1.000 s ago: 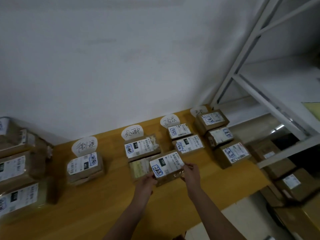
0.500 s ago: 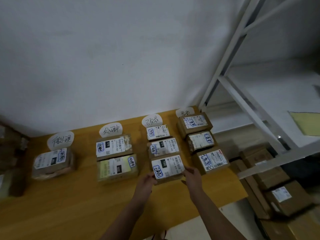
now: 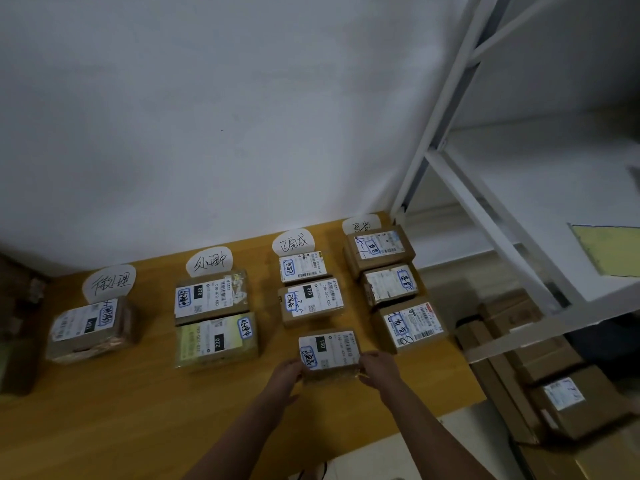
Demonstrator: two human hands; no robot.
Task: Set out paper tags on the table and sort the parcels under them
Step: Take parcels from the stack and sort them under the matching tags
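Four paper tags (image 3: 109, 282) line the tabletop's (image 3: 138, 410) far edge, parcels (image 3: 211, 301) in columns beneath. My left hand (image 3: 287, 370) and right hand (image 3: 377, 368) grip a labelled parcel (image 3: 329, 351) by its near corners, third column from the left, nearest the front edge.

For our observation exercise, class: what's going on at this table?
A person is sorting parcels into columns under four handwritten paper tags on a wooden table. The left hand and right hand hold a labelled parcel by its near corners at the front of the third column, below the third tag. Other parcels already lie there: one, two, two and three per column.
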